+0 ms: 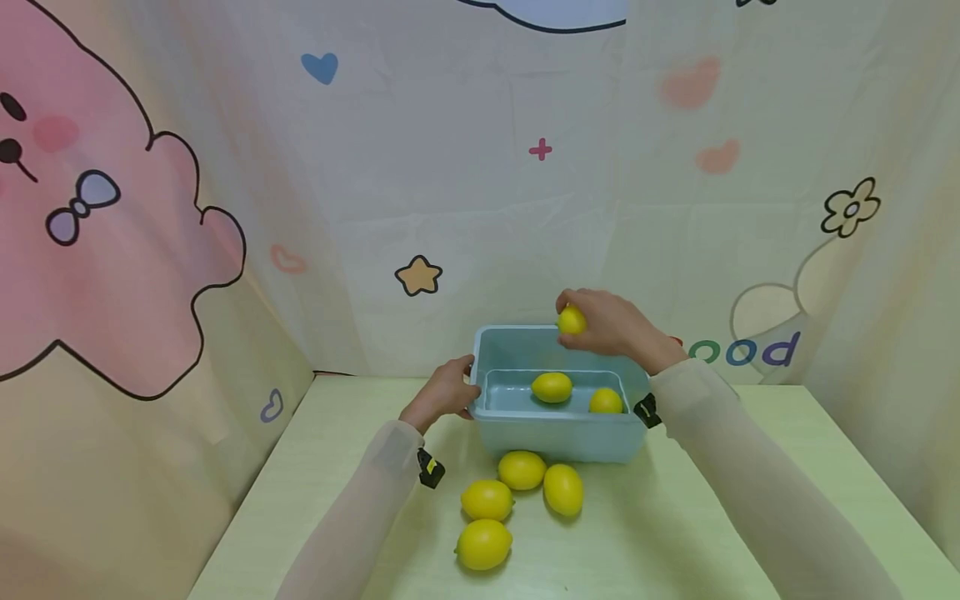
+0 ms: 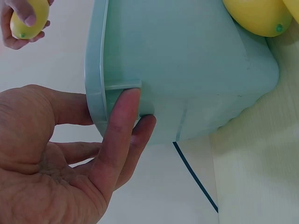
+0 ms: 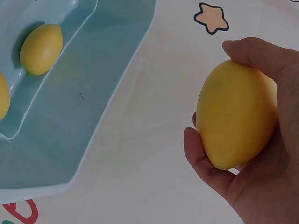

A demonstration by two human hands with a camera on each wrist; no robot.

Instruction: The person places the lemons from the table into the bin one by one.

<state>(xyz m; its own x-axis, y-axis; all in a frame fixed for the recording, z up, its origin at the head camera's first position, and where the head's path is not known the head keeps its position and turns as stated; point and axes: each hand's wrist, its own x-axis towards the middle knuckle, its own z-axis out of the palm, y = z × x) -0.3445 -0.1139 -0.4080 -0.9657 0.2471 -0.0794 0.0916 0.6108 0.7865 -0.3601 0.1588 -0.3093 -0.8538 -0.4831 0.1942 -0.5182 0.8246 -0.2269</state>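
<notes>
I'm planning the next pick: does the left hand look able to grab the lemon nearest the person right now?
Probably not without letting go: the left hand holds the left end of the blue bin. Otherwise the nearest lemon lies uncovered on the table.

We see a pale, smooth-topped table (image 1: 660,542). On it we find a light-blue rectangular plastic bin (image 1: 562,440) and, on its near side, four yellow oval lemons (image 1: 487,500).
</notes>
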